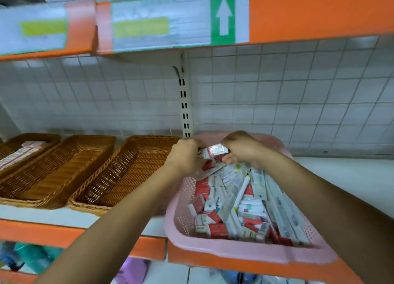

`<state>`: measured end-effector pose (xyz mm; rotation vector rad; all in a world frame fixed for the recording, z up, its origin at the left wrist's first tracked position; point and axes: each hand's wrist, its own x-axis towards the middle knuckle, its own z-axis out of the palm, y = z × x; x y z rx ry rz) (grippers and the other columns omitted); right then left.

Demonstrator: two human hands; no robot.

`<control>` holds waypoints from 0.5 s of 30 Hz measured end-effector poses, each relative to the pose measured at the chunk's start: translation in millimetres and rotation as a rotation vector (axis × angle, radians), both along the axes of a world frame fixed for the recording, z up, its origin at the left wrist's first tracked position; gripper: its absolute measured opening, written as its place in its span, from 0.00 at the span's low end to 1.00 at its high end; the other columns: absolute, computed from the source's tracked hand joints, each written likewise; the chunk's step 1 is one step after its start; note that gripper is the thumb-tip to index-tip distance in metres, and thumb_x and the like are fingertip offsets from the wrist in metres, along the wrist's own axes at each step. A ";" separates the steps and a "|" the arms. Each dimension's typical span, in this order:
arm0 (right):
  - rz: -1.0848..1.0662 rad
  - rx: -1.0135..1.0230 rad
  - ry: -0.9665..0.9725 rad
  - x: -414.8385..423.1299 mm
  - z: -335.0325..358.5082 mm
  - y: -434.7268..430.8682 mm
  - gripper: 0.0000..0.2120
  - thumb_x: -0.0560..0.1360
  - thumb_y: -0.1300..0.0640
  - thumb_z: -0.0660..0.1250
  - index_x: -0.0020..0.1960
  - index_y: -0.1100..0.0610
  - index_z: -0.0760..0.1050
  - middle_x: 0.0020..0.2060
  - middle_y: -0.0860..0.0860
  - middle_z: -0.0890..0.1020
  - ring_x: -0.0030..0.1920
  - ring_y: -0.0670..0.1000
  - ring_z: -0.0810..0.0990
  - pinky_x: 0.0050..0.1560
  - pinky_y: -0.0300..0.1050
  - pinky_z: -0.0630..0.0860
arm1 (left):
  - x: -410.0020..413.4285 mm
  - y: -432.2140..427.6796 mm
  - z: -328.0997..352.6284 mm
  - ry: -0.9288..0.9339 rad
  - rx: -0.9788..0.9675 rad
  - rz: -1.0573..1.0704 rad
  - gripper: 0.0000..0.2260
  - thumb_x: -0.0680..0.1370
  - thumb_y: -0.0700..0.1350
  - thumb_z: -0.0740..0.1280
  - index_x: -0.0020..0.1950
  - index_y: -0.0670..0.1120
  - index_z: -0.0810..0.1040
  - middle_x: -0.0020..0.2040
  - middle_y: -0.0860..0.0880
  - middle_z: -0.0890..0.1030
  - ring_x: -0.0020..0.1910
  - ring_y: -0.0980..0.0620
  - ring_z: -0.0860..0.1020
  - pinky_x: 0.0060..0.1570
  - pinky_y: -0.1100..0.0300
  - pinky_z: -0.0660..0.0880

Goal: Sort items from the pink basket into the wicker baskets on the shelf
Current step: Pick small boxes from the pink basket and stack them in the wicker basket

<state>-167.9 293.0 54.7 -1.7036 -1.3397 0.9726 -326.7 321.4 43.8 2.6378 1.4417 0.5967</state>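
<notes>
Both hands are at the far end of the pink basket (234,252), which sits on the shelf (42,214) at the right. The left hand (187,155) and the right hand (242,149) each have their fingers curled tight on a small box (218,149) held between them, just above the pile. There may be more boxes hidden under the fingers; I cannot tell. The step looks like picking out what goes together. To do it well, I think it helps to look at the colour first and then find the basket with the same kind. The left basket (12,144) has pink boxes (22,152) lying flat in it, so this one may belong there. It is a long reach to the left, past two other wicker baskets (119,177), so a firm hold matters. The box is shiny and smooth and could slip. It has flat sides and sharp corners, so it should lie neatly in a row. The pile (215,230) is a jumble of red and white cardboard boxes, with long thin packs (277,211) in crinkly clear wrap lying across them. Pulling one out could drag others along. The pink basket is plastic with tiny holes in its walls. The wicker baskets are brown, woven, bumpy and long, with sloped sides.
</notes>
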 end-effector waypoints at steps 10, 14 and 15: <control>0.043 -0.015 0.337 -123.6 20.8 -9.4 0.08 0.82 0.60 0.56 0.57 0.61 0.70 0.38 0.60 0.79 0.25 0.49 0.80 0.29 0.37 0.78 | -127.4 -18.5 11.1 -0.173 0.087 -0.020 0.15 0.73 0.44 0.70 0.60 0.45 0.78 0.53 0.48 0.81 0.51 0.48 0.79 0.47 0.60 0.72; 0.060 -0.007 0.372 -185.8 25.7 -15.6 0.09 0.82 0.60 0.55 0.51 0.59 0.73 0.39 0.58 0.79 0.35 0.54 0.81 0.34 0.40 0.80 | -186.9 -30.3 13.8 -0.202 0.081 -0.023 0.14 0.73 0.43 0.69 0.59 0.44 0.78 0.51 0.48 0.82 0.49 0.48 0.79 0.45 0.63 0.69; 0.062 -0.007 0.393 -201.9 25.1 -17.2 0.10 0.82 0.60 0.54 0.48 0.58 0.73 0.39 0.58 0.79 0.36 0.55 0.81 0.36 0.42 0.80 | -201.6 -32.2 13.1 -0.201 0.075 -0.018 0.14 0.73 0.43 0.69 0.59 0.45 0.78 0.51 0.48 0.82 0.49 0.48 0.79 0.45 0.63 0.69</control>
